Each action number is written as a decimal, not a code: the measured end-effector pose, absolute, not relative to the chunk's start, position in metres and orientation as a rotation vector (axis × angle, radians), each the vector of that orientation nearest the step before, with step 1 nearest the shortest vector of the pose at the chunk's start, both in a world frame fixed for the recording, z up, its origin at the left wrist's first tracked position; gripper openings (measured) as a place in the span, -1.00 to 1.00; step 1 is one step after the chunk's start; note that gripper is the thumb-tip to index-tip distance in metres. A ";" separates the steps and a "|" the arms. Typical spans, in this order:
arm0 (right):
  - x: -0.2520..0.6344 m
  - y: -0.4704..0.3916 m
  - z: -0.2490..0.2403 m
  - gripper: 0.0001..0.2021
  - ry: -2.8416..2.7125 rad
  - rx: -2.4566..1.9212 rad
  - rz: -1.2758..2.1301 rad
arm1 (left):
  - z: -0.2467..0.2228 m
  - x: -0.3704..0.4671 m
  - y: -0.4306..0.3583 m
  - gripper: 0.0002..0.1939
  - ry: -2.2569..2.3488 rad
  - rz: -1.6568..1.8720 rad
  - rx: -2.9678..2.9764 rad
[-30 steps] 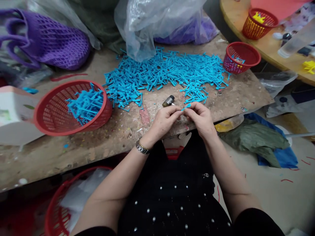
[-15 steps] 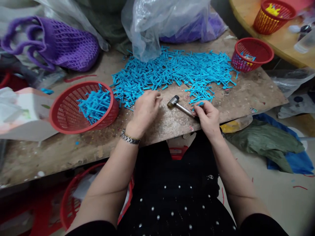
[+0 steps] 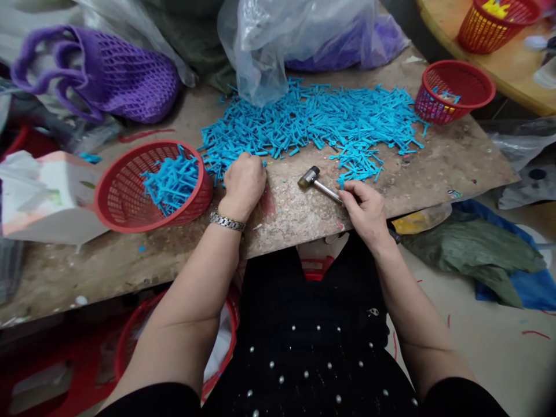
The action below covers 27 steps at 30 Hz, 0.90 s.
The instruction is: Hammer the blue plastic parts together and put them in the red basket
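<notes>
A mallet [image 3: 320,184] with a dark, blocky head and a metal handle lies on the worn table. Beyond it spreads a heap of thin blue plastic pieces [image 3: 313,119]. My left hand [image 3: 244,185] is closed, knuckles up, at the heap's near edge; its fingertips are hidden, so what it holds cannot be made out. My right hand [image 3: 365,208] pinches a small blue plastic piece at its fingertips, beside the end of the mallet handle. A red basket [image 3: 124,223] with more blue pieces stands left of my left hand.
At the heap's right end stands a smaller red basket [image 3: 473,104] with a few pieces. A clear plastic bag [image 3: 260,46] overhangs the heap's back. A purple mesh bag [image 3: 130,81] and a tissue box [image 3: 65,197] are at left. The table's front edge [image 3: 282,252] runs close to my body.
My left hand has moved left, to the near edge of the heap, and turned knuckles up. My right hand stays near the mallet handle, its fingers slightly shifted. The view has moved slightly.
</notes>
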State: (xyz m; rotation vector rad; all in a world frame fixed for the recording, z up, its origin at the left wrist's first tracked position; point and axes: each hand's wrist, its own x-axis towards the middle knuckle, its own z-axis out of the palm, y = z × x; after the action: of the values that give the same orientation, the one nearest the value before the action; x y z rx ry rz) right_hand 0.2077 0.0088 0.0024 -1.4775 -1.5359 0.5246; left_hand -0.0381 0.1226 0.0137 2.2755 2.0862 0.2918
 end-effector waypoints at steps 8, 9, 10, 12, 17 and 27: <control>0.207 0.008 0.003 -0.85 -1.548 -1.447 0.483 | 0.007 -0.048 0.128 -0.86 1.901 0.676 2.231; 0.207 0.007 0.003 -0.85 -1.547 -1.441 0.482 | 0.008 -0.048 0.128 -0.88 1.856 0.723 2.205; 0.207 0.007 0.003 -0.85 -1.546 -1.438 0.482 | 0.010 -0.049 0.128 -0.90 1.810 0.759 2.177; 0.207 0.007 0.003 -0.86 -1.548 -1.441 0.487 | 0.013 -0.048 0.126 -0.92 1.723 0.819 2.103; 0.205 0.006 0.005 -0.87 -1.556 -1.413 0.482 | 0.017 -0.042 0.112 -0.92 1.507 0.972 1.753; 0.196 0.004 0.008 -0.88 -1.570 -1.352 0.476 | 0.037 -0.016 0.073 -0.78 0.902 0.908 0.905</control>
State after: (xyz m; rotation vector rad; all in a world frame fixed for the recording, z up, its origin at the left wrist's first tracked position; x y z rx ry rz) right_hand 0.1959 0.0042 0.0079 -1.3518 -1.5696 0.4760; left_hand -0.0159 0.0731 0.0367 0.9053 0.9025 0.9075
